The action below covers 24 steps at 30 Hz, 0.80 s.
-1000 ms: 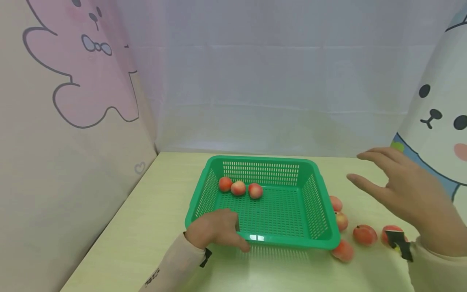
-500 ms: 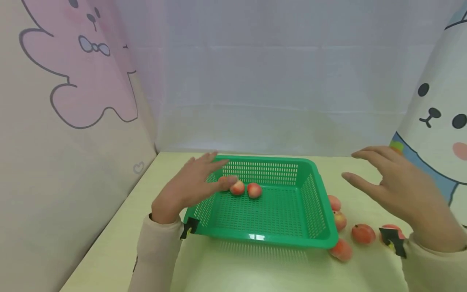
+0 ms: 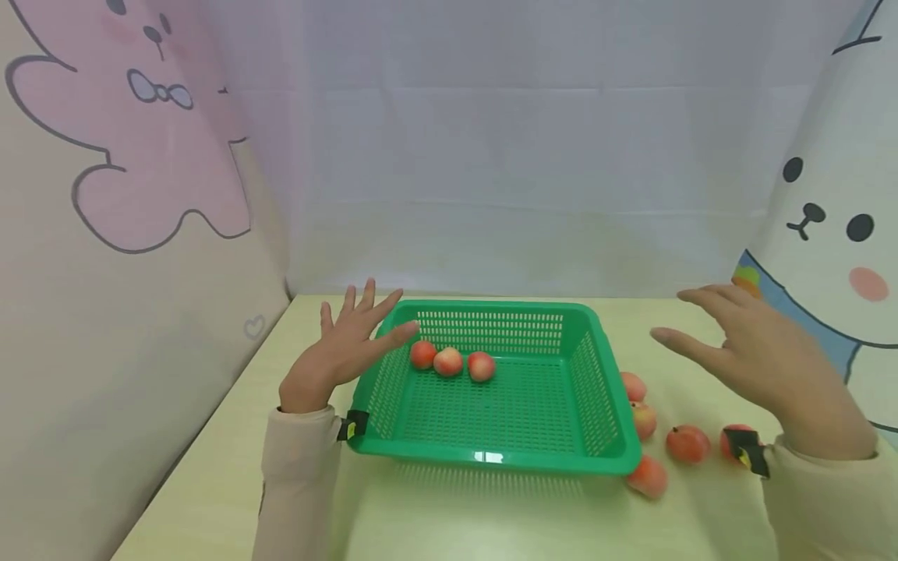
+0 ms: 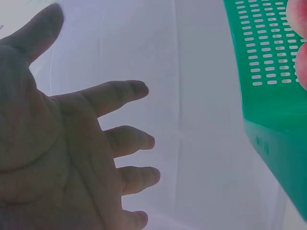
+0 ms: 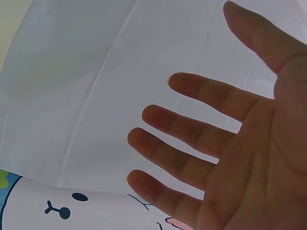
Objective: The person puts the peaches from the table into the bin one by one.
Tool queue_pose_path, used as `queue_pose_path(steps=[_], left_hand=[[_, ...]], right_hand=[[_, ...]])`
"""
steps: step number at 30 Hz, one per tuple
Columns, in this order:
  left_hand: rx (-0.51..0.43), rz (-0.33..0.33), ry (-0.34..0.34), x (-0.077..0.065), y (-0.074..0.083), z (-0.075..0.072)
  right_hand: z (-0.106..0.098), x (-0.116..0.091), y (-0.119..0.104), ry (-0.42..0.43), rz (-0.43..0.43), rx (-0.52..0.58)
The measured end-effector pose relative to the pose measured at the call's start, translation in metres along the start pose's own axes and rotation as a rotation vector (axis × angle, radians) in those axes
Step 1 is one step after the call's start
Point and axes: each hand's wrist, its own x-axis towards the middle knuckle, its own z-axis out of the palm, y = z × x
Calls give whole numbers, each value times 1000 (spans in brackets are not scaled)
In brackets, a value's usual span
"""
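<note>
A green plastic basket (image 3: 484, 460) with slotted walls stands on the table, and three red-and-yellow peaches (image 3: 447, 361) lie in its far left part. My left hand (image 3: 344, 343) is raised over the basket's left side with fingers spread, holding nothing; its bare palm also shows in the left wrist view. To the right of the basket, my right hand (image 3: 765, 358) is held up with fingers apart and an empty palm. Several more peaches (image 3: 688, 444) lie on the table between the basket and my right wrist, one partly hidden by the strap there.
The pale yellow table (image 3: 210, 467) ends at a white curtain (image 3: 491, 179) behind the basket. A cloth with a pink bear (image 3: 168, 156) hangs on the left, and one with a white bear (image 3: 821, 257) on the right.
My left hand has let go of the basket's near rim, risen, moved left and spread its fingers. My right hand stays raised. The view has turned slightly right.
</note>
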Motion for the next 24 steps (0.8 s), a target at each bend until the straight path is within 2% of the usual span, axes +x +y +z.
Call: queue_pose_path(steps=[8, 13, 16, 21, 24], left_hand=[[3, -10, -42, -6, 7, -2], [-65, -41, -138, -12, 10, -3], [-73, -54, -182, -14, 10, -3], [-68, -68, -174, -18, 10, -6], [-79, -83, -176, -21, 10, -9]], right_hand=[[3, 5, 21, -101, 27, 8], [6, 5, 47, -187, 59, 29], [7, 2, 60, -252, 105, 44], [6, -3, 76, -307, 161, 54], [8, -1, 80, -340, 167, 35]])
